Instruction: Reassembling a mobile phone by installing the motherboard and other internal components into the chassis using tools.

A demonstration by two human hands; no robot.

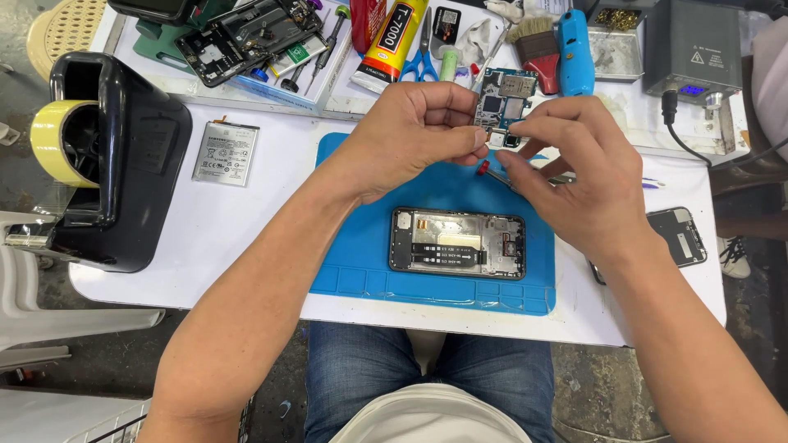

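Observation:
My left hand (pixel 414 131) pinches the edge of a small blue-green circuit board (pixel 507 97) held above a blue work mat (pixel 361 238). My right hand (pixel 579 176) grips a thin tool with a red tip (pixel 484 168), its point close under the board. Both hands hover over an opened phone frame (pixel 457 243) lying flat on the mat, its inner parts showing.
A flat silver battery (pixel 226 152) lies left of the mat. A black tape dispenser with yellow tape (pixel 98 156) stands at the far left. Behind are a tray with another opened phone (pixel 246 37), glue tube (pixel 392 41), brush (pixel 538 45), and grey station (pixel 692 45). A dark phone (pixel 677 236) lies right.

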